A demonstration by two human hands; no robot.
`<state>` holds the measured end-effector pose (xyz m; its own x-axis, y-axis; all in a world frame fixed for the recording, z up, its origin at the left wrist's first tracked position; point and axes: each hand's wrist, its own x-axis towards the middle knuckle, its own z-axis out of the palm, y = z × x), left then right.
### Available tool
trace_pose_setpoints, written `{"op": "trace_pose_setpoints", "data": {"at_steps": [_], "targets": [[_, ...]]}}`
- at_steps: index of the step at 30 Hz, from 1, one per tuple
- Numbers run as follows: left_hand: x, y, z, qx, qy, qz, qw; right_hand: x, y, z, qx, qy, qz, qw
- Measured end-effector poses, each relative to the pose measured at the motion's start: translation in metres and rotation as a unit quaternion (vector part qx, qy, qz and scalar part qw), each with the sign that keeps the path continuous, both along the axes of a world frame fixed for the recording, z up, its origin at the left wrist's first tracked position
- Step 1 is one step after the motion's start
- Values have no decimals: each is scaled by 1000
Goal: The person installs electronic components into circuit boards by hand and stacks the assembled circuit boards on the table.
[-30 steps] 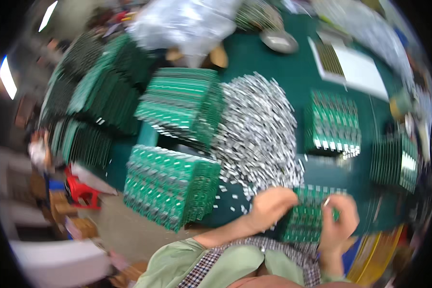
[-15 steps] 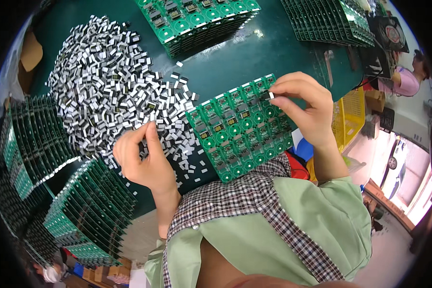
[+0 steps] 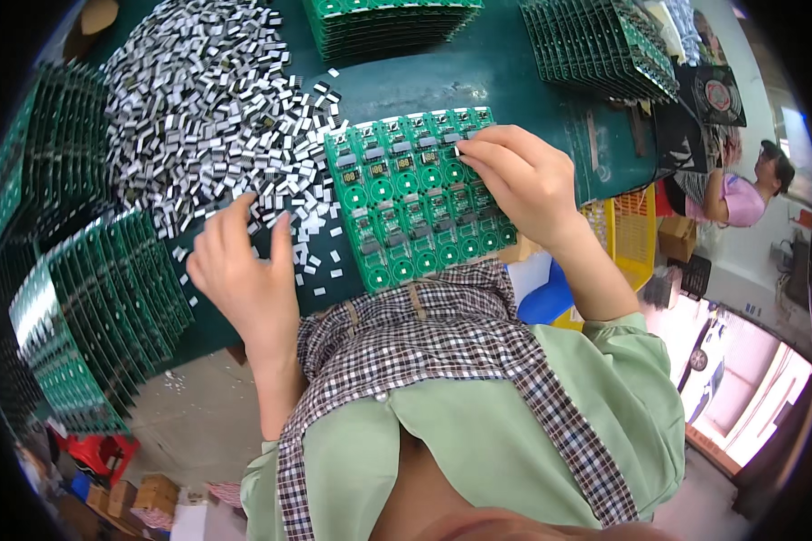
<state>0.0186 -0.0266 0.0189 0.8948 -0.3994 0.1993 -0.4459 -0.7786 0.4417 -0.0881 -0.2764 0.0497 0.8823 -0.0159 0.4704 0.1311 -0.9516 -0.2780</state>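
A green panel of joined circuit boards (image 3: 410, 184) lies at the table's near edge, close to my body. Several small black digit displays (image 3: 404, 163) sit in a row across its upper half. My right hand (image 3: 528, 176) pinches a small display module (image 3: 458, 151) between thumb and fingertips, at the panel just right of that row; the fingers partly hide it. To the left, my left hand (image 3: 248, 270) is open, thumb and fingers apart, holding nothing. It hovers at the near edge of a large heap of loose white-and-black display modules (image 3: 198, 99).
Stacked green circuit panels stand at the far middle (image 3: 392, 32), far right (image 3: 595, 54) and left (image 3: 108, 316). A yellow basket (image 3: 636, 239) is beside my right forearm. Beyond the table at right, another person (image 3: 740, 194) in pink is in view, near a black fan (image 3: 717, 95).
My right hand has brought the display module down to the panel beside the row of displays. My left hand's fingers have spread from a near-pinch. The whole view has shifted.
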Motion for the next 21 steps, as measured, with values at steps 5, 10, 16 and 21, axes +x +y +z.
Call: {"op": "trace_pose_setpoints", "data": {"at_steps": [5,10,16,21], "targets": [[-5,5,-19,-37,-26,-13,999,5,5,-2,-69,-4,15,997],[-5,-6,-29,-90,-52,10,995,6,2,-1,-89,1,40,995],[-4,-5,-32,-96,-73,7,993,4,0,2,-98,23,53,993],[-5,-6,-30,-83,-85,11,993,4,2,10,-105,71,53,990]]}}
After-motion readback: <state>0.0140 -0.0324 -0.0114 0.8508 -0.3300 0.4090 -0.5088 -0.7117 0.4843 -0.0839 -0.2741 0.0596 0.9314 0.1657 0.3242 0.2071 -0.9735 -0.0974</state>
